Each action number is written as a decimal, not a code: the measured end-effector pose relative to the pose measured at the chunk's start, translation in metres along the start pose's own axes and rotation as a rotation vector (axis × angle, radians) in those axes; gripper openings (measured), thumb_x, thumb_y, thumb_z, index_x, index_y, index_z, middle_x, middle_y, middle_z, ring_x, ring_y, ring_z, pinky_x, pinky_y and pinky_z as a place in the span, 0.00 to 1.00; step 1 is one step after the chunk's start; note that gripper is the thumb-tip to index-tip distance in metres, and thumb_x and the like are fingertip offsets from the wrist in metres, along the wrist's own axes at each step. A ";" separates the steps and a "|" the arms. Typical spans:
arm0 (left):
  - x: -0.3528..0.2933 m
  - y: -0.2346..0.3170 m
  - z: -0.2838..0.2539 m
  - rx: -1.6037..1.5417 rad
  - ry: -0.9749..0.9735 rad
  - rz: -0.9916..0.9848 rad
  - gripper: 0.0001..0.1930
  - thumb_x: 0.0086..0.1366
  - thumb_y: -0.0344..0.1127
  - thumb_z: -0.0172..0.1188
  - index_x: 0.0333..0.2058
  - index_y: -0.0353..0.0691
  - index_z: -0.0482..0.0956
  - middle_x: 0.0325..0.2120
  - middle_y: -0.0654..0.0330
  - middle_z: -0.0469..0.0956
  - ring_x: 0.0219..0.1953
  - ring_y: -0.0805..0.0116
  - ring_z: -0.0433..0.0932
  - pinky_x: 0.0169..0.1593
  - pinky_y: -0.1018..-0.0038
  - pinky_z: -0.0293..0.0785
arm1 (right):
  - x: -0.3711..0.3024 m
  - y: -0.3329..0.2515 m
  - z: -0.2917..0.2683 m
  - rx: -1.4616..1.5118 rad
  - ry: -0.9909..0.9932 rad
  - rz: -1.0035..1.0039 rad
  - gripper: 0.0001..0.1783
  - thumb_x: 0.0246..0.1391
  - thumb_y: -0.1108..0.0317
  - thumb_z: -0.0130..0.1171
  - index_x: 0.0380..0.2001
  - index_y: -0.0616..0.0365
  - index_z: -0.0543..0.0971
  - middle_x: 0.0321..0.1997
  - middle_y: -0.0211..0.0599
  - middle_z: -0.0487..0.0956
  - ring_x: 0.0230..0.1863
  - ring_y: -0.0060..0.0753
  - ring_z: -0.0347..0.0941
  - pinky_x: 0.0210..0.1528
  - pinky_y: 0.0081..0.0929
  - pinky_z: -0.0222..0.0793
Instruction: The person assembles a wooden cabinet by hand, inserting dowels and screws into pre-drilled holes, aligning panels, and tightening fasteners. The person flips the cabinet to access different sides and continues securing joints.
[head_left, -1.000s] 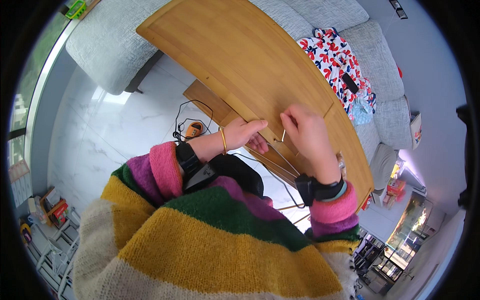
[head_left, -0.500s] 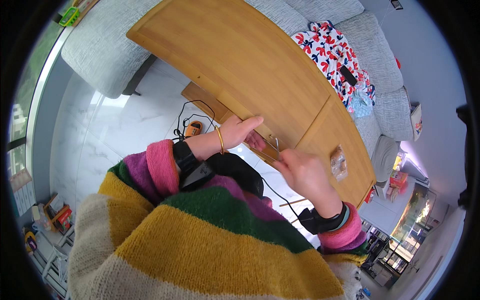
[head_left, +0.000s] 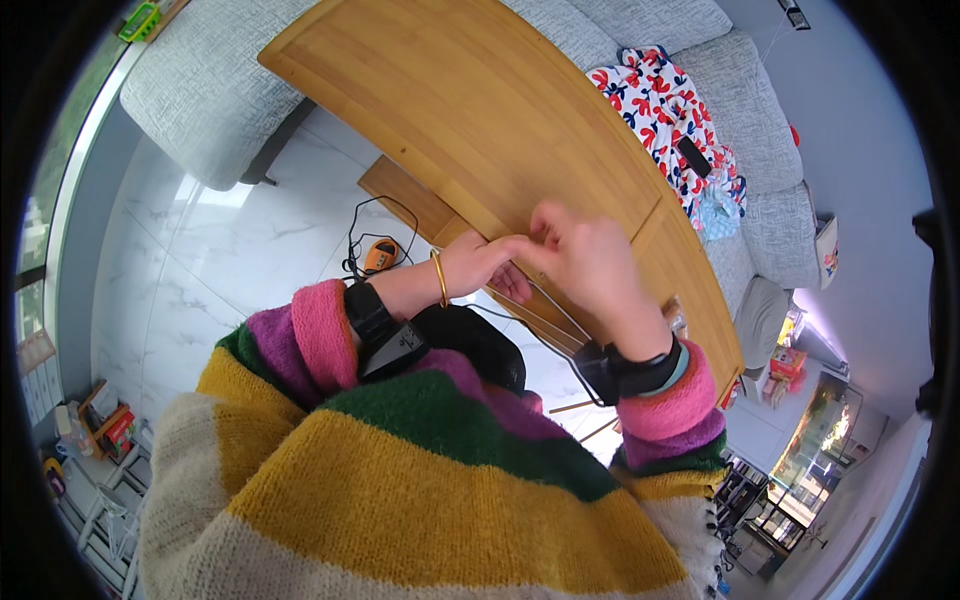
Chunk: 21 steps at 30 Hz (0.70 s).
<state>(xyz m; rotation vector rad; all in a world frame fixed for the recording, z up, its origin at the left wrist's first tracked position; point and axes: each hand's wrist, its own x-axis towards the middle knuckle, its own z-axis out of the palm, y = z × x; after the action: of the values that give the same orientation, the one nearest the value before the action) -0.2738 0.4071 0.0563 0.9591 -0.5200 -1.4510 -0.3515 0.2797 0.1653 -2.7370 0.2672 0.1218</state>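
Note:
My left hand (head_left: pixel 478 267), with a gold bangle at its wrist, is at the near edge of the wooden table (head_left: pixel 470 110). Its thumb points right and stands apart from the fingers, some of which show below it. Nothing is visible in its grasp. My right hand (head_left: pixel 592 262) is raised over the table edge, just right of the left thumb. Its fingers are curled and smeared by motion, so whether they hold anything is unclear. A pale thin line (head_left: pixel 560 308) runs below it along the table edge; I cannot tell what it is.
A small clear packet (head_left: pixel 675 316) lies on the table, partly behind my right forearm. An orange device (head_left: pixel 381 255) with black cable is on the tiled floor. Grey sofas (head_left: pixel 215 95) border the table; a floral cloth (head_left: pixel 655 115) and dark phone (head_left: pixel 693 157) lie on one.
My right hand has moved up and left, toward the left hand. The thin metal tool it had at the table edge no longer shows clearly. The left hand has hardly moved.

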 end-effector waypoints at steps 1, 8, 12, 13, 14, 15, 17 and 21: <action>-0.001 -0.001 0.001 -0.043 0.027 -0.038 0.20 0.67 0.46 0.42 0.44 0.32 0.68 0.25 0.48 0.78 0.27 0.62 0.80 0.30 0.74 0.75 | 0.003 0.005 0.001 0.084 -0.016 0.106 0.16 0.45 0.56 0.63 0.24 0.58 0.73 0.17 0.40 0.73 0.20 0.39 0.72 0.21 0.29 0.64; 0.000 0.003 0.005 -0.067 0.067 -0.087 0.19 0.67 0.45 0.41 0.41 0.31 0.68 0.23 0.48 0.78 0.26 0.63 0.79 0.28 0.75 0.73 | -0.027 0.029 0.009 -0.107 0.252 0.091 0.09 0.49 0.66 0.57 0.22 0.58 0.72 0.18 0.40 0.72 0.20 0.42 0.70 0.22 0.33 0.65; -0.001 0.005 0.006 -0.099 0.095 -0.092 0.19 0.67 0.44 0.41 0.40 0.31 0.68 0.23 0.48 0.77 0.25 0.62 0.79 0.28 0.75 0.73 | -0.055 0.033 0.000 -0.220 0.216 -0.069 0.07 0.46 0.68 0.59 0.21 0.57 0.72 0.19 0.39 0.72 0.22 0.43 0.71 0.23 0.35 0.66; -0.001 0.005 0.006 -0.098 0.098 -0.098 0.19 0.67 0.44 0.41 0.40 0.31 0.68 0.23 0.48 0.77 0.25 0.63 0.79 0.28 0.75 0.73 | -0.062 0.032 -0.002 -0.191 0.182 -0.096 0.06 0.45 0.70 0.59 0.22 0.57 0.72 0.21 0.40 0.72 0.23 0.44 0.71 0.23 0.36 0.66; -0.001 0.005 0.006 -0.098 0.106 -0.102 0.19 0.67 0.44 0.41 0.40 0.31 0.68 0.23 0.48 0.77 0.25 0.63 0.79 0.28 0.75 0.73 | -0.071 0.028 -0.003 -0.207 0.151 -0.081 0.07 0.43 0.70 0.60 0.21 0.58 0.71 0.20 0.40 0.71 0.24 0.42 0.72 0.23 0.36 0.65; -0.001 0.005 0.007 -0.096 0.097 -0.100 0.19 0.67 0.44 0.41 0.40 0.31 0.69 0.23 0.48 0.77 0.25 0.63 0.79 0.28 0.75 0.73 | -0.077 0.025 -0.003 -0.224 0.112 -0.083 0.08 0.43 0.70 0.60 0.21 0.57 0.71 0.19 0.40 0.71 0.24 0.43 0.71 0.23 0.36 0.65; -0.001 0.004 0.008 -0.094 0.090 -0.093 0.19 0.67 0.44 0.41 0.40 0.31 0.69 0.23 0.48 0.77 0.25 0.63 0.79 0.29 0.75 0.73 | -0.088 0.017 0.000 -0.251 0.015 -0.064 0.09 0.43 0.69 0.60 0.20 0.57 0.70 0.18 0.40 0.70 0.22 0.43 0.71 0.22 0.36 0.65; -0.002 0.003 0.010 -0.089 0.118 -0.069 0.19 0.67 0.44 0.42 0.38 0.31 0.71 0.24 0.50 0.77 0.25 0.63 0.79 0.29 0.74 0.74 | -0.090 -0.001 0.012 -0.096 0.028 -0.146 0.11 0.46 0.67 0.59 0.18 0.55 0.68 0.16 0.38 0.69 0.18 0.42 0.69 0.19 0.35 0.63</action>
<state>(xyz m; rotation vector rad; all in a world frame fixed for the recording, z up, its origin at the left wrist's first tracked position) -0.2804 0.4060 0.0646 0.9930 -0.3362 -1.4571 -0.4403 0.3008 0.1661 -2.8443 0.0706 0.0573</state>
